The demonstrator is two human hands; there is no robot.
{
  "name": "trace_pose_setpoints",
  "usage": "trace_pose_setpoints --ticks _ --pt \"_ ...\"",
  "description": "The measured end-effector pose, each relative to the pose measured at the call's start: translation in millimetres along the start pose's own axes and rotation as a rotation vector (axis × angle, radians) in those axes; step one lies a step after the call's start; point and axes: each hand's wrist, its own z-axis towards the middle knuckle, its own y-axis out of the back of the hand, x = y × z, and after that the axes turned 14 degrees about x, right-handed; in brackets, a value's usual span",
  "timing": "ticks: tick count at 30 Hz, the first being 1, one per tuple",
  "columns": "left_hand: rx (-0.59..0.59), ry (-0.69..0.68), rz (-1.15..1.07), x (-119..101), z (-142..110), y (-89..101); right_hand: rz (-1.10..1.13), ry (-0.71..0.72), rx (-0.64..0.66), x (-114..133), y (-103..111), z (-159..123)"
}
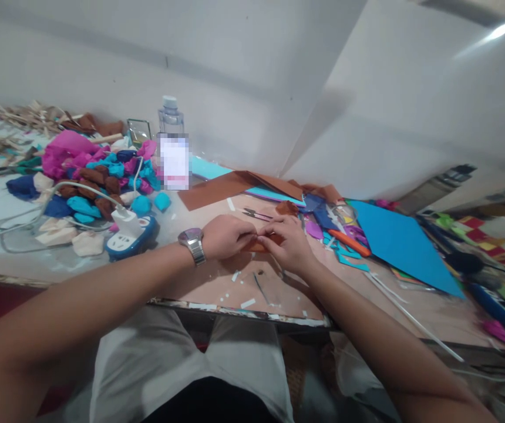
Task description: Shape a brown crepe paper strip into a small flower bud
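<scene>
Nearest, a white scrap (248,304) lies at 6 o'clock. Past it, the left hand (230,236) and right hand (291,242) pinch a small orange-brown piece (255,247), its visible length running roughly 9-to-3 o'clock. Farther, a brown sheet (217,189) lies toward 11 o'clock.

Wristwatch (193,244): shiny metal. Bottle (171,117): clear, glossy plastic. Blue sheet (404,244): matt, smooth paper or card. Charger (125,222): smooth white plastic. Magenta bundle (65,154): crumpled, matt, paper-like. Trousers (191,358): matt, creased cloth. Wall (235,76): smooth, largely matt surface.
</scene>
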Motion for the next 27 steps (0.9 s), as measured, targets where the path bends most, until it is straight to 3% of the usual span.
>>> trace_pose_setpoints --ticks 10,27 --pt "0.019 -0.023 0.126 3.0 1.2 -2.7 0.028 0.023 0.021 -1.5 -1.5 -0.6" --pt "0.066 -0.009 0.140 -0.7 1.8 -1.3 0.114 0.020 0.118 4.8 2.5 0.8"
